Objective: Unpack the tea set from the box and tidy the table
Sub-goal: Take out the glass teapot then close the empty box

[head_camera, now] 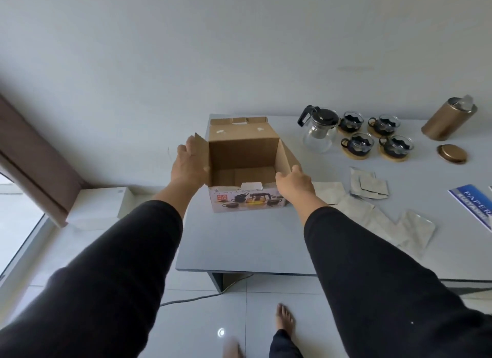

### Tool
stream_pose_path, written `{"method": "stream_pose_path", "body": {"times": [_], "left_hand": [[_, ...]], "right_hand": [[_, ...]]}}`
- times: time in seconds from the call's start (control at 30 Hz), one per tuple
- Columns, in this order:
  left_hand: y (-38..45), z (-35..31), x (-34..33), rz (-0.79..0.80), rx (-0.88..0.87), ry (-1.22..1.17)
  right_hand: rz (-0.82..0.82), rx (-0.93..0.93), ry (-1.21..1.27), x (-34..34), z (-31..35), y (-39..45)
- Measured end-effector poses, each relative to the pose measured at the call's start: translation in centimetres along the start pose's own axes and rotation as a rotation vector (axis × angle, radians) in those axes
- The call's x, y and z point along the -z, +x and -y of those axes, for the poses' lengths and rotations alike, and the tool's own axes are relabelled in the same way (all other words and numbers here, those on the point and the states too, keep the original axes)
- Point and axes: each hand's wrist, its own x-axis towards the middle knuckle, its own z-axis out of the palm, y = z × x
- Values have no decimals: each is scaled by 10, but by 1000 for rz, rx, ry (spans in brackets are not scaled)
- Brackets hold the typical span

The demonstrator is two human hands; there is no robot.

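An open cardboard box (243, 151) with a printed tea-set picture on its front stands at the table's left end. Only cardboard inserts show inside it. My left hand (189, 163) holds the box's left flap, fingers wrapped over its edge. My right hand (294, 183) grips the right flap near the front corner. To the right stand a glass teapot (318, 129) with a black lid and handle, and several glass cups (358, 144) on wooden coasters.
Crumpled white wrapping sheets (370, 187) lie on the grey table (239, 245) right of the box. A gold canister (447, 119) and its lid (452, 153) sit at the far right, beside a blue paper pack (476, 205). A white box (101, 205) rests on the floor ledge left.
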Motion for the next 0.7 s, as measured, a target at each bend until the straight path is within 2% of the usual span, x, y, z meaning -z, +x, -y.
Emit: {"method": "stream_pose_path", "body": {"times": [0.13, 0.43, 0.57, 0.7], "left_hand": [[-4, -6, -2, -25, -201, 36], [-6, -10, -14, 60, -322, 69], [-6, -5, -14, 111, -343, 81], [-9, 5, -16, 100, -393, 105]], "right_hand": [[-33, 117, -115, 0, -1, -9], [-65, 272, -127, 11, -1, -23], [-54, 248, -58, 11, 1, -24], [-124, 239, -28, 4, 8, -24]]}}
